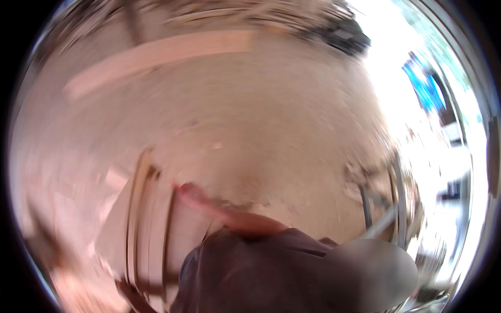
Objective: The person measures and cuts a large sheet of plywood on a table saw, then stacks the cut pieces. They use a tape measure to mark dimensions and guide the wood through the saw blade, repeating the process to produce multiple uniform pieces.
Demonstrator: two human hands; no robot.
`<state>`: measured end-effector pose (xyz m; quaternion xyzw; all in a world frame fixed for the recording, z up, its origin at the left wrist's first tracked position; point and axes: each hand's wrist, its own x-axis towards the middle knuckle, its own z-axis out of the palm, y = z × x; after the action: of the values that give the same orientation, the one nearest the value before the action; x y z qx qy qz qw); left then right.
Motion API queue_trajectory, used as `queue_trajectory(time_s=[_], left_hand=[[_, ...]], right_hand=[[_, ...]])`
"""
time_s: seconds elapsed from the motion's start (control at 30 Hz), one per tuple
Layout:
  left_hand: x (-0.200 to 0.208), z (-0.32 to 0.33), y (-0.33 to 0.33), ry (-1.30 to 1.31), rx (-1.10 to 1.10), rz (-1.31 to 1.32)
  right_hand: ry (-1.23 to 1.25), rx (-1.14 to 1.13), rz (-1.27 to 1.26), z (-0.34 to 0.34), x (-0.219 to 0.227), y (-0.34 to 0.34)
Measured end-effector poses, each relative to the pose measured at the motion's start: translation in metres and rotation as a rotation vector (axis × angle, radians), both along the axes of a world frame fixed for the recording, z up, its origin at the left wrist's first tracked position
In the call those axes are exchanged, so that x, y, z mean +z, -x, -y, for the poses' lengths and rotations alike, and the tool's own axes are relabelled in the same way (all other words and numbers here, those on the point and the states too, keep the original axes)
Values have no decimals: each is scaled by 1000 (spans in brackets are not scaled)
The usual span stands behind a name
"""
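The whole picture is smeared by motion. My right arm bends across in front of my dark shirt, and my right hand (pixel 192 193) points to the left, at the upper edge of a pale panel (pixel 190 224). Whether the hand touches that panel or holds something cannot be made out, as its fingers are blurred. Beside the panel stand wooden strips (pixel 136 219), upright in the picture, which look like part of a wooden piece or stack. My left hand cannot be made out.
Bare brown ground (pixel 261 115) spreads ahead. A long pale plank (pixel 167 52) lies across the far left, with heaped wood strips (pixel 224 13) behind it. A dark object (pixel 344 36) sits at the far right. A metal frame (pixel 399 203) stands at right, near a bright opening.
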<state>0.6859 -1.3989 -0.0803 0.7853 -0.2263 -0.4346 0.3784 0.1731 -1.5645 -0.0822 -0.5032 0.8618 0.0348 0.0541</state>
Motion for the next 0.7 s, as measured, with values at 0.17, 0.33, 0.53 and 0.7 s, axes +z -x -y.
queue_trajectory(time_s=[0.17, 0.33, 0.53, 0.7], left_hand=[[85, 127, 67, 104, 400, 57], [123, 258, -13, 148, 630, -15], [116, 361, -62, 99, 659, 29], [118, 462, -107, 79, 790, 70]], right_hand=[[66, 123, 952, 162, -63, 12], [-9, 212, 1057, 352, 50, -106], [-41, 190, 1191, 488, 14, -172], [-116, 317, 1094, 632, -11, -265]])
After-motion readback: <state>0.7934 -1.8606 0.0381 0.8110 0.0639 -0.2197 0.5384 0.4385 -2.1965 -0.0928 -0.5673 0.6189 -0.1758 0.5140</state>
